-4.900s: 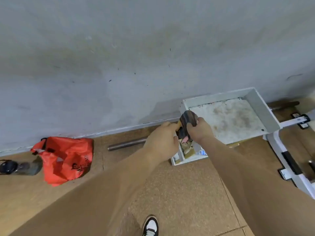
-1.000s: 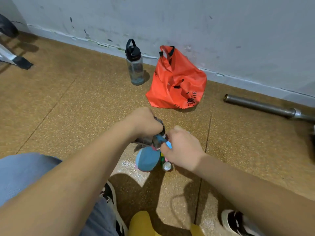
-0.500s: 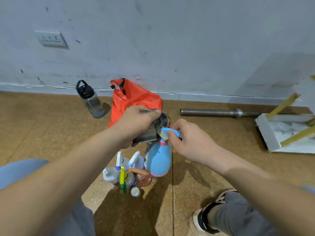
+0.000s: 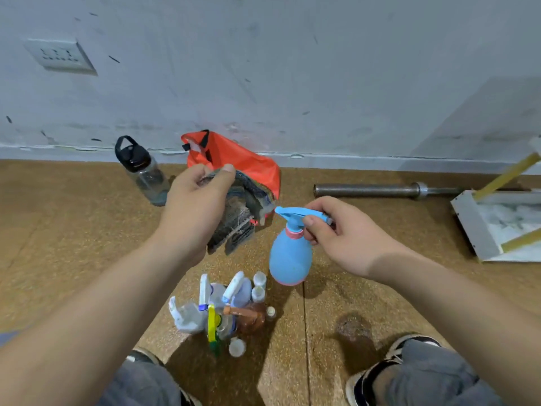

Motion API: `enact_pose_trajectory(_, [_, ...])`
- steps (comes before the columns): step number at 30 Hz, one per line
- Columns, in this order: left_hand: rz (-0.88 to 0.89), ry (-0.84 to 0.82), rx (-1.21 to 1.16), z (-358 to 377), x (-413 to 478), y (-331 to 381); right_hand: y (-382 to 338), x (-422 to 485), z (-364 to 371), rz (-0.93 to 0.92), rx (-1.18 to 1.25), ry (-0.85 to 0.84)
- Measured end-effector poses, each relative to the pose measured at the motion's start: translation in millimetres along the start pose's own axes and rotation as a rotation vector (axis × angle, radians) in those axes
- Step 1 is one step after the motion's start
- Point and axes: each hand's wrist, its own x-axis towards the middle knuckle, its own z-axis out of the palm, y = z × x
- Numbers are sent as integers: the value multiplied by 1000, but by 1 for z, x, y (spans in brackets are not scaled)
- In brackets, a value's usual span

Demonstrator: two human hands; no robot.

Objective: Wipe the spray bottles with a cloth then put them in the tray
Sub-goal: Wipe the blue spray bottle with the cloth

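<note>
Head view: cloth [image 4: 240, 218], bunched in left hand [image 4: 193, 212], has parted from blue bottle [image 4: 290, 256]; right hand [image 4: 339, 232] pinches its trigger head, above floor [image 4: 366, 291] centre. Wipe likely done; tray [image 4: 474, 227] waits at right edge.

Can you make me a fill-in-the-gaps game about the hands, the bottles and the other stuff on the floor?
1. The right hand holds a spray bottle whose body is ____.
2. The left hand grips a bunched-up ____.
3. The water bottle standing by the orange bag has a ____ lid.
4. The tray lies on the floor at the person's ____ side.

Missing words: blue; cloth; black; right.
</note>
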Motion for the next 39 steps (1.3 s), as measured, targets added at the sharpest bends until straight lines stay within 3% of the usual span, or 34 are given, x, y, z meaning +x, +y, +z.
enact_pose_trajectory(10, [49,-173,116,24,16,-3,-4,20,4,64,66,58])
enact_pose_trajectory(18, [296,-516,334,28,4,-2,-11,33,3,23,392,57])
enact_pose_trajectory(20, [380,-502,437,23,10,-6,-12,34,3,38,452,69])
enact_pose_trajectory(23, [598,-348,693,16,18,-9,-13,31,1,50,486,107])
enact_pose_trajectory(28, [561,-598,410,26,-8,-10,-17,19,4,-48,531,67])
enact_pose_trajectory(33, [814,-602,732,22,-16,-22,-14,6,2,-106,382,52])
enact_pose_trajectory(36, [692,-575,623,27,-17,-29,-18,-2,-4,-100,411,85])
enact_pose_trajectory(39, [434,-549,398,32,-19,-36,-15,-1,-10,-80,378,102])
